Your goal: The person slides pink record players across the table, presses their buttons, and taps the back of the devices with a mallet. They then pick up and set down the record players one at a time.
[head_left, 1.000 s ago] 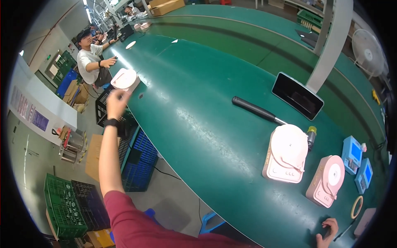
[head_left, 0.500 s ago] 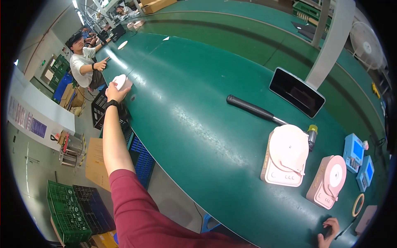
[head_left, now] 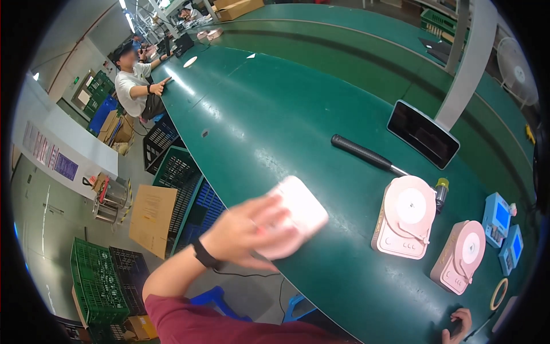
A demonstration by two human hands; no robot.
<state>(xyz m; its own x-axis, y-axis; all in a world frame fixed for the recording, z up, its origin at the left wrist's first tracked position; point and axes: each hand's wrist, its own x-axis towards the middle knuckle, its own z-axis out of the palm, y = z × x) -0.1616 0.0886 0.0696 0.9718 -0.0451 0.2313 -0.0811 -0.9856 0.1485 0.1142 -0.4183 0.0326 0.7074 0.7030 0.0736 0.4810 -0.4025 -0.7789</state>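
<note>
My left hand (head_left: pixel 249 232), blurred by motion, grips a pale pink rounded box-shaped device (head_left: pixel 303 209) over the table's near edge. Its details are smeared, so I cannot tell which side faces up. At the lower right, my right hand (head_left: pixel 457 325) rests on the table with curled fingers around something dark, mostly hidden. A thin dark rod (head_left: pixel 478 328) lies beside it. Two pink devices shaped like small record players stand between the hands' right side and the table's middle: a larger one (head_left: pixel 395 243) and a smaller one (head_left: pixel 450 275).
A hammer with a black grip (head_left: pixel 361 151) lies behind the larger player, its yellow-tipped head (head_left: pixel 441 188) beside it. A dark-screened tablet (head_left: pixel 424 135) leans by a post. Two blue devices (head_left: pixel 496 218) and a tape roll (head_left: pixel 499 294) sit right. A co-worker (head_left: pixel 134 86) sits far left.
My left hand has swung from the far left table edge back toward me, bringing the pale pink device along. The view has shifted slightly; my right hand stays at the lower right.
</note>
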